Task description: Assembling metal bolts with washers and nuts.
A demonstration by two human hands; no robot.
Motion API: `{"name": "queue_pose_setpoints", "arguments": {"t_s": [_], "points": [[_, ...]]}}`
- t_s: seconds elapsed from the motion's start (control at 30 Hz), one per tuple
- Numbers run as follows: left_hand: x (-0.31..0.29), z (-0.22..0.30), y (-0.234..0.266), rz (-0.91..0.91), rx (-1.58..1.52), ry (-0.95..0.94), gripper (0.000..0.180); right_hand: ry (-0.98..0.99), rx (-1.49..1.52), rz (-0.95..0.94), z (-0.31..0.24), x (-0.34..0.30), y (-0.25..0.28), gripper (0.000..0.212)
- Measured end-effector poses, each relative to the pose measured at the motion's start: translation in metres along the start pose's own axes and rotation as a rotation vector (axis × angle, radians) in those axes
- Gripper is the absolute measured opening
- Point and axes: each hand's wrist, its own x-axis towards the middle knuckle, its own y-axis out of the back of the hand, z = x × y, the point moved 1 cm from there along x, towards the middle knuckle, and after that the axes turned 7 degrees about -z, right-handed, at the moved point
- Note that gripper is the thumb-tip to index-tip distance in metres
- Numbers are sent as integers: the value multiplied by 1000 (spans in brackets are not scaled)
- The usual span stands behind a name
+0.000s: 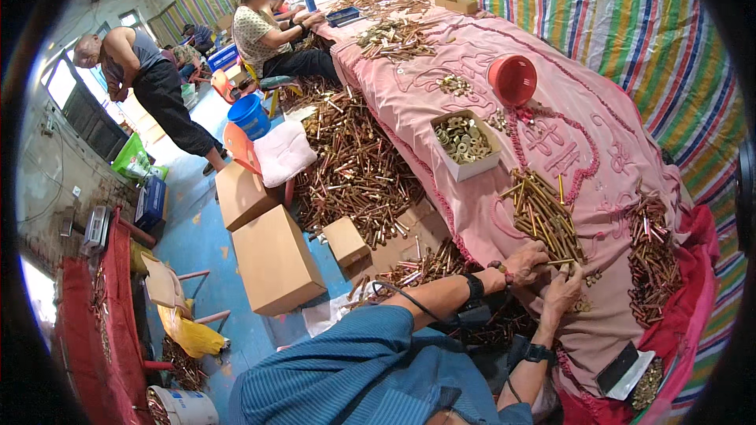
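Note:
My left hand (526, 262), with a beaded bracelet at its wrist, is closed on one end of a brass-coloured bolt (559, 261). At the bolt's other end, the fingers of my right hand (564, 290) pinch it. Just beyond both hands lies a pile of long yellowish bolts (543, 212) on the pink cloth (441, 122). A few small metal pieces (584, 304), too small to name, lie by my right hand. Farther back stands an open box of washers (465, 142), with a red plastic bowl (513, 81) behind it.
More bolts (652, 260) lie to the right, near a dark phone-like object (618, 367). A large bolt heap (346, 165) covers the floor left of the table, beside cardboard boxes (279, 264). One person (264, 31) sits along the table; another (146, 71) stands bent over.

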Motion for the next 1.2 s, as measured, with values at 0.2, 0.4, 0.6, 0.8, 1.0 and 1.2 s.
{"name": "queue_pose_setpoints", "arguments": {"t_s": [0.2, 0.4, 0.6, 0.8, 1.0, 1.2], "points": [[3, 1, 2, 4, 9, -8, 15, 2, -3, -22, 6, 3, -2, 30], [-1, -17, -5, 21, 5, 4, 22, -45, 39, -73, -11, -4, 2, 29], [5, -9, -5, 35, -44, 53, 25, -43, 57, -62, 5, 2, -2, 38], [9, -11, -5, 57, -112, 73, 29, -35, 40, -53, 0, -1, -2, 37], [10, -14, -4, 20, -72, 83, 31, -31, 9, -59, 23, 2, -9, 34], [8, -14, -4, 21, -81, 31, 29, -90, 85, -110, 24, 0, -10, 41]]}}
